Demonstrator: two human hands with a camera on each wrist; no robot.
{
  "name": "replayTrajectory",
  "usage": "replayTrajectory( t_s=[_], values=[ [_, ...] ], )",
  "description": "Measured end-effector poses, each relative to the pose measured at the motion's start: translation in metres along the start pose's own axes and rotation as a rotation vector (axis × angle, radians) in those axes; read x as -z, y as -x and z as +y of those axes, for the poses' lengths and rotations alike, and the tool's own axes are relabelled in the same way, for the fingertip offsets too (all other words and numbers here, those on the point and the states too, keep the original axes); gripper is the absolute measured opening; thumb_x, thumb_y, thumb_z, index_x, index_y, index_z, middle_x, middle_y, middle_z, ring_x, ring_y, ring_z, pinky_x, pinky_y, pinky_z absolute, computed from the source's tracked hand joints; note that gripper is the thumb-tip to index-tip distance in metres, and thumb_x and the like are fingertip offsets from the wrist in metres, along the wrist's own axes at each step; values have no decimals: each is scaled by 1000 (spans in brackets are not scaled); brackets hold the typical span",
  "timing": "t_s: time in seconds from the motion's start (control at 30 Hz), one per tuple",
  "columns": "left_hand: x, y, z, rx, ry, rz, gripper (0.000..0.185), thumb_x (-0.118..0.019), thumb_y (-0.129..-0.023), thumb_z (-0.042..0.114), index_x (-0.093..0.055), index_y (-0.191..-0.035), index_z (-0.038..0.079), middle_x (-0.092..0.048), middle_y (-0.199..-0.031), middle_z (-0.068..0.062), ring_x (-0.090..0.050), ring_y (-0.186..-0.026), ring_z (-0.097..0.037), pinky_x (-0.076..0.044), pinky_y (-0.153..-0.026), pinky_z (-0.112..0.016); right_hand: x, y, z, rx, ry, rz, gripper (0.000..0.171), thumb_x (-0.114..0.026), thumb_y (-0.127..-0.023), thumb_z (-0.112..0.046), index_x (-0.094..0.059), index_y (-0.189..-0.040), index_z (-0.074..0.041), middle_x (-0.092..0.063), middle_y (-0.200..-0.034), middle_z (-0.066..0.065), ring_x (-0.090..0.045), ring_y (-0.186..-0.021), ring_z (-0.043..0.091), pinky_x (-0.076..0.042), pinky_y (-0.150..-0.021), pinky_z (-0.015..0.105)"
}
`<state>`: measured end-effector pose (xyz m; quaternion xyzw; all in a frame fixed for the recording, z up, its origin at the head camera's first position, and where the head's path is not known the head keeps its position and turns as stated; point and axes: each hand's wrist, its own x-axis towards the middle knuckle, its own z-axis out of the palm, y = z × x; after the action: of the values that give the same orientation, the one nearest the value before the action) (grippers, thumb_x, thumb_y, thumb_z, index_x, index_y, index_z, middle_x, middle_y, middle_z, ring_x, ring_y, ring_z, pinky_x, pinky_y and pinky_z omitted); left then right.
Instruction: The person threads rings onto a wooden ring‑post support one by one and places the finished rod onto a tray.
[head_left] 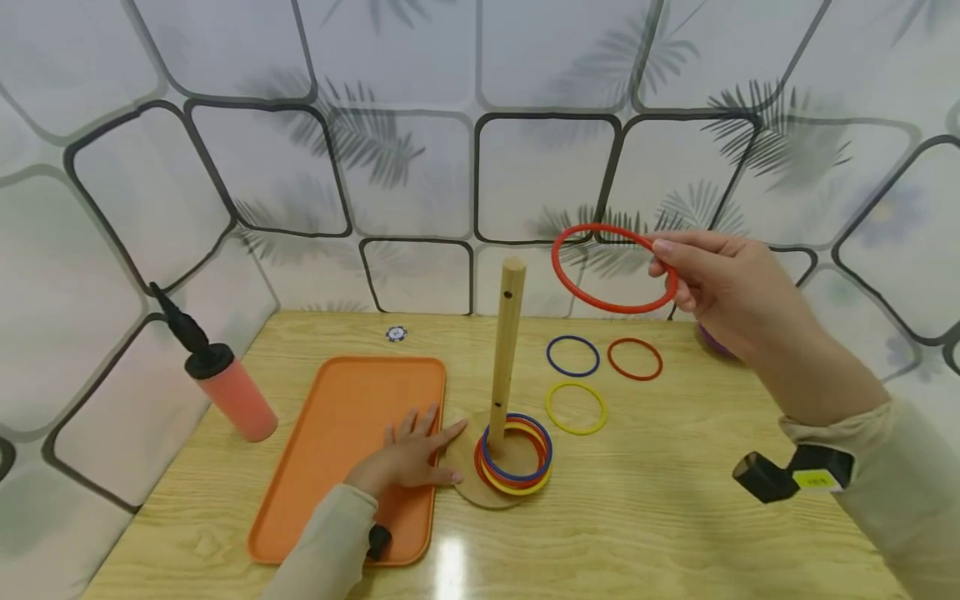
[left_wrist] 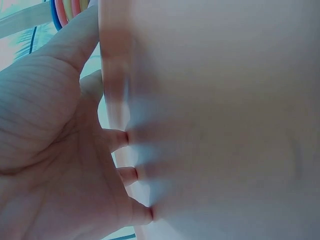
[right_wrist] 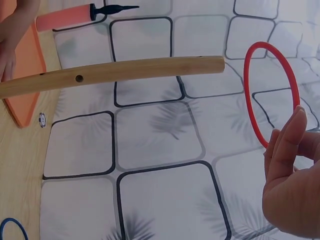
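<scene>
My right hand point(head_left: 675, 271) is raised right of the peg top and pinches a large red ring point(head_left: 613, 268) by its right edge; the right wrist view shows the red ring point(right_wrist: 272, 95) held upright in the fingers point(right_wrist: 290, 145). A wooden peg point(head_left: 506, 342) stands on a round base with several coloured rings point(head_left: 516, 457) stacked around its foot. My left hand point(head_left: 416, 454) lies flat on the orange tray point(head_left: 337, 433), fingertips against the base's edge. In the left wrist view the fingers point(left_wrist: 120, 140) press on the tray point(left_wrist: 225, 125).
Loose blue point(head_left: 573, 356), red point(head_left: 634, 359) and yellow point(head_left: 575, 408) rings lie right of the peg. A pink hand pump point(head_left: 225, 379) stands at the table's left edge. A small token point(head_left: 396, 334) lies near the patterned back wall. Something purple point(head_left: 711, 342) shows behind my right hand.
</scene>
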<state>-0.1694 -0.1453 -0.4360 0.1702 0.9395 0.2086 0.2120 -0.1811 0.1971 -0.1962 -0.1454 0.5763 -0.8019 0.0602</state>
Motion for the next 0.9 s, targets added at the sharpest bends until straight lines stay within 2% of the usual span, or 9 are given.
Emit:
replayTrajectory(
  t_s=[0.23, 0.4, 0.7, 0.9],
  values=[
    [1, 1, -1, 0, 2, 2, 76, -64, -85, 51, -30, -149, 32, 0, -157, -19, 3, -140, -47, 1, -103, -70, -25, -10, -1, -30, 16, -29, 11, -65, -88, -5, -73, -94, 0, -68, -73, 8, -50, -47, 11, -43, -46, 18],
    [0, 0, -1, 0, 1, 5, 76, -64, -85, 52, -30, -149, 32, 0, -157, -19, 3, -140, -47, 1, -103, -70, -39, -18, 4, -52, 6, -49, 11, -64, -89, -5, -73, -93, 1, -68, -73, 8, -51, -46, 11, -42, -45, 18],
    [-1, 1, -1, 1, 12, -1, 76, -64, -85, 51, -29, -150, 32, 1, -157, -18, 3, -140, -47, 2, -103, -70, -51, -27, 24, -122, 10, -55, 10, -64, -90, -7, -74, -88, -4, -67, -70, 6, -49, -45, 9, -41, -46, 17],
    [2, 1, -1, -6, 6, 3, 76, -64, -85, 50, -30, -150, 31, 0, -157, -19, 2, -140, -48, 1, -103, -70, -53, -28, 39, -169, 54, -48, 11, -63, -91, -10, -72, -89, -5, -65, -71, 5, -49, -47, 8, -41, -47, 16]
  ],
)
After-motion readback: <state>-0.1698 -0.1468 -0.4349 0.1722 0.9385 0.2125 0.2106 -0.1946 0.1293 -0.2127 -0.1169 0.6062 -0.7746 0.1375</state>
